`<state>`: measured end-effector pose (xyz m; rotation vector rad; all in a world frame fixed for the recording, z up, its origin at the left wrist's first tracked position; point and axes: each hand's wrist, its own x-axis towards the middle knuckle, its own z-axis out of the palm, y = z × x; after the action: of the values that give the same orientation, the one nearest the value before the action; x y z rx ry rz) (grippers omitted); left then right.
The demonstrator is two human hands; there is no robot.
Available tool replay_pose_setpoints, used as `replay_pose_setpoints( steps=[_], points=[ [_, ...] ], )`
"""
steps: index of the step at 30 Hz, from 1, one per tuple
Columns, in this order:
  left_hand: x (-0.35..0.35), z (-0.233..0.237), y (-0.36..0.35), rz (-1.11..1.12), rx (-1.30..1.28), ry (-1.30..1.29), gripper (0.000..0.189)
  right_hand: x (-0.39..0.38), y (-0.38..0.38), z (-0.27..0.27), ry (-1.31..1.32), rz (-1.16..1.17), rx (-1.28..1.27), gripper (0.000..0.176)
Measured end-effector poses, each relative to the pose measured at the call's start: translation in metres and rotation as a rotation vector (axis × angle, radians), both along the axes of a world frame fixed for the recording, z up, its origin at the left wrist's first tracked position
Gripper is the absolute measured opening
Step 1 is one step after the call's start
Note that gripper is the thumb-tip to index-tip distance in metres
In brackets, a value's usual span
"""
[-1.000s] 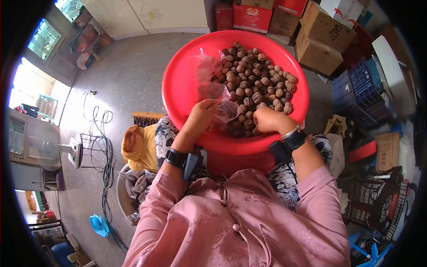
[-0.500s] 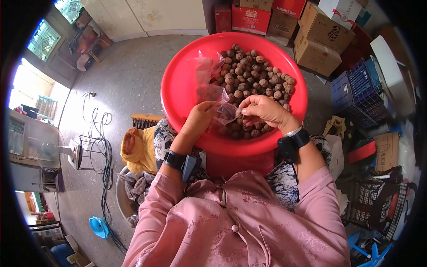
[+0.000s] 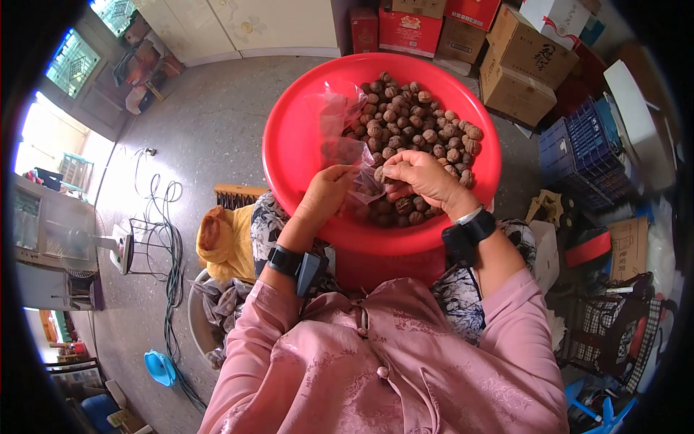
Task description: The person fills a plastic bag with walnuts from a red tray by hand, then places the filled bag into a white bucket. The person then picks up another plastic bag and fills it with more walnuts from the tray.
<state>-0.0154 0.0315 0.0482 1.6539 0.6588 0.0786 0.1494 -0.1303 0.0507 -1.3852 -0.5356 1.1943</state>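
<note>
Inside a big red plastic basin lies a heap of brown walnuts, piled toward its right side. A clear plastic bag stretches over the left part of the heap. With closed fingers, my left hand grips the edge of this bag near its mouth. Between the thumb and fingers of my right hand is a walnut, held right beside the bag's opening. The undersides of both hands are hidden.
Cardboard boxes and a blue crate stand at the right. A brush, a yellow cloth and a tub of bags are at the left, with cables on the floor beyond.
My right hand has moved slightly left, bringing the walnut closer to the bag's mouth. My left hand keeps its hold on the bag, almost unmoved.
</note>
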Motion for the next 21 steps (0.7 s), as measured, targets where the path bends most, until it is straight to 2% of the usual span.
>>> replay_pose_setpoints(
  steps=[2,12,17,21],
  points=[
    [0.0,0.0,0.0,0.0,-0.009,-0.004,0.034,-0.002,0.001,0.001,0.112,0.032,0.071,0.026],
    [0.001,-0.004,0.002,0.004,-0.018,-0.023,0.034,0.007,-0.001,-0.006,0.033,-0.023,0.047,0.042],
    [0.002,-0.01,0.004,0.011,-0.034,-0.031,0.034,0.009,-0.004,-0.004,0.215,-0.015,0.069,0.05],
    [0.001,-0.009,0.005,0.012,-0.036,-0.024,0.034,0.007,-0.005,0.002,0.247,-0.001,0.095,0.045]
  ],
)
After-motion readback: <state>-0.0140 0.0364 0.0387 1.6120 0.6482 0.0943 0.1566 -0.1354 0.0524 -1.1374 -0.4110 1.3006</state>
